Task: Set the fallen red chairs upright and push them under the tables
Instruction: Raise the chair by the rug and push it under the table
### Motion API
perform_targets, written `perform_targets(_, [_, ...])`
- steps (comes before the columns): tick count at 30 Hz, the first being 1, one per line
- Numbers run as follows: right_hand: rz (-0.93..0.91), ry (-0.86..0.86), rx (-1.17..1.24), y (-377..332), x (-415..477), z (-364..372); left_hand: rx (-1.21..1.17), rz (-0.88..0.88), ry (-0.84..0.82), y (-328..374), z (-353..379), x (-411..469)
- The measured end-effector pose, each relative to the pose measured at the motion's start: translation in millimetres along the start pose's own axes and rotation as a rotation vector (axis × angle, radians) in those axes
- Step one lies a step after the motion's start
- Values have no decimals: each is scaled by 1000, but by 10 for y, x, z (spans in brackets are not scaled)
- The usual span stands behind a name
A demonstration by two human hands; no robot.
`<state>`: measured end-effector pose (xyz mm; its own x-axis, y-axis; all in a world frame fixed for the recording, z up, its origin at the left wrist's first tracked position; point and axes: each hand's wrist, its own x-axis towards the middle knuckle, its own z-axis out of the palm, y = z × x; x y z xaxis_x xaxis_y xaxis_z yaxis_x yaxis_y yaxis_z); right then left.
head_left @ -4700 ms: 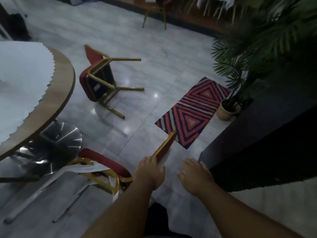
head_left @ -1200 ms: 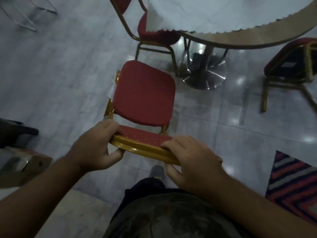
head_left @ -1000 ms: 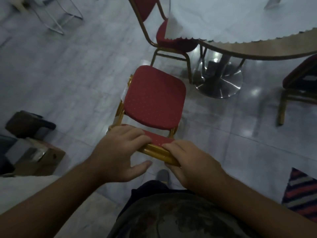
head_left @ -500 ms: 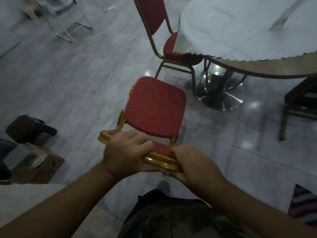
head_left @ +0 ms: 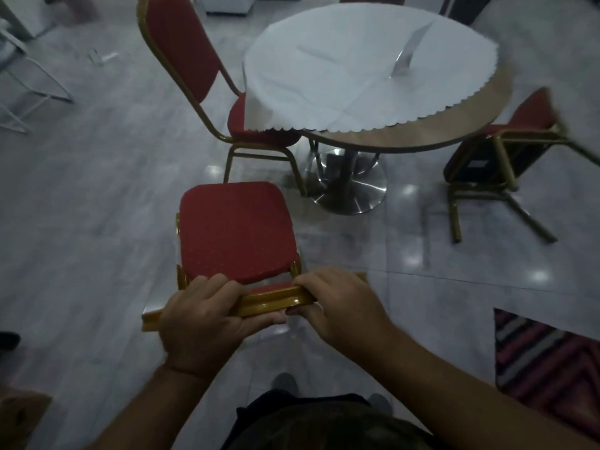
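Note:
A red chair (head_left: 235,233) with a gold frame stands upright right in front of me, seat facing the round table (head_left: 422,134). My left hand (head_left: 203,323) and my right hand (head_left: 341,302) both grip the gold top rail of its backrest. A second red chair (head_left: 207,89) stands upright at the table's left side, seat tucked under the white cloth. A third red chair (head_left: 500,157) lies tipped over on the floor to the right of the table, legs pointing right.
The table has a white scalloped cloth (head_left: 367,66) and a shiny metal pedestal base (head_left: 349,186). A striped red rug (head_left: 548,362) lies at the lower right. White metal frames (head_left: 22,89) stand at the far left on the grey tiled floor.
I lifted the fallen chair upright and turned toward the table. Over the last second the chair and I have moved closer to the table, with both hands still on the backrest rail.

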<state>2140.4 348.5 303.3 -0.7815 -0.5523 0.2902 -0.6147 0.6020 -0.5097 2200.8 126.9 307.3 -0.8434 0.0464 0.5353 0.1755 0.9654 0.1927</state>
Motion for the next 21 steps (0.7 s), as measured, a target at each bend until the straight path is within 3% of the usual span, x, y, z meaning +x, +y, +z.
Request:
perform_targets(7, [-25,27,-88,223,-192,-193,-162,-116,-46,309,274,-109])
perform_targets(13, [55,27,-137,477,-359,-412,-281,-46,-64,512,570,152])
perform_targets(21, [260,-87,-55,855,-588,-723,-409,36,-369,856,845,647])
